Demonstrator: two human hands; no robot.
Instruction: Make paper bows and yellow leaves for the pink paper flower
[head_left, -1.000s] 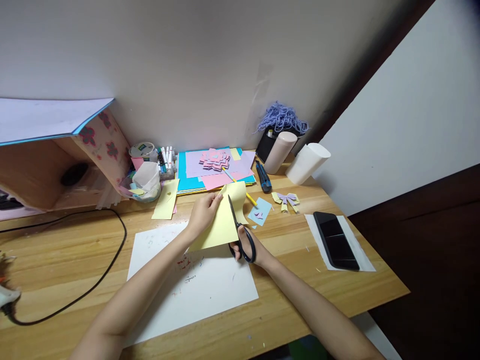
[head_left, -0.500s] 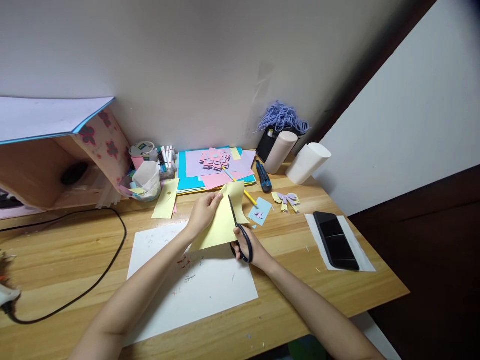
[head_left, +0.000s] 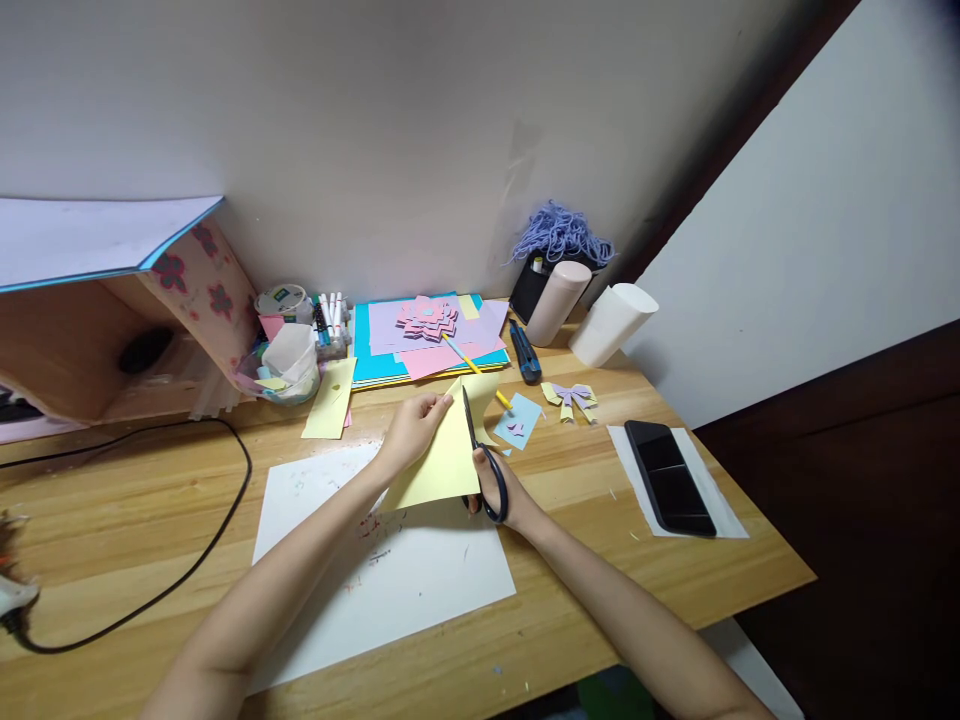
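Observation:
My left hand (head_left: 411, 430) pinches the far left edge of a pale yellow paper sheet (head_left: 439, 460) and holds it up above the desk. My right hand (head_left: 501, 495) has its fingers through the black handles of a pair of scissors (head_left: 481, 462). The blades point away from me and run up through the yellow sheet, with a cut strip of it to their right. Under both hands lies a large white sheet (head_left: 375, 560) with small marks and paper crumbs on it.
Behind lie a stack of coloured papers (head_left: 427, 340) with a pink folded flower, a yellow pencil (head_left: 480, 375), a blue utility knife (head_left: 525, 352), a small blue card (head_left: 517, 420) and a paper bow (head_left: 571, 398). A phone (head_left: 667, 478) rests right, a black cable (head_left: 187, 560) left.
The scissors have advanced farther up the yellow sheet, and the strip to their right now hangs lower. My left hand has shifted slightly right with the paper.

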